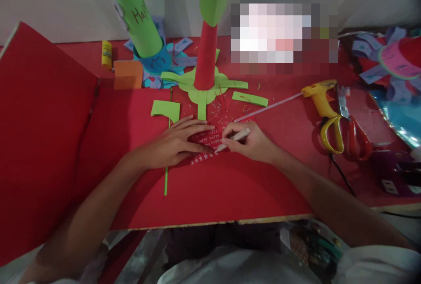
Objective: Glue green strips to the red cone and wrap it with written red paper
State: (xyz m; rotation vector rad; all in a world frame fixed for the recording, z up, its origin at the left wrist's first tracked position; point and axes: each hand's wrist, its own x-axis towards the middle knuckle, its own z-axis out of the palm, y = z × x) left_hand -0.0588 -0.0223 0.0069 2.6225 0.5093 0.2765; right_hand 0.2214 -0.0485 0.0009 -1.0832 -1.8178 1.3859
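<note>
On the red tabletop lies a red paper piece (205, 137) bearing white "happy" lettering and a row of white stars along its lower edge. My left hand (174, 143) rests flat on its left part, fingers spread. A white marker (241, 134) is pinched in my right hand (251, 143), its tip close to the stars. Just beyond the hands stands a red paper tube (206, 55) on a green scalloped base (189, 86), topped by a green leaf-like shape (208, 5).
At the back left are a green tube (141, 25) in a blue base, a glue stick (107, 55) and orange paper (128, 74). A yellow glue gun (320, 97), scissors (333, 134) and a pink craft (399, 58) are on the right. Red board (39, 134) rises at left.
</note>
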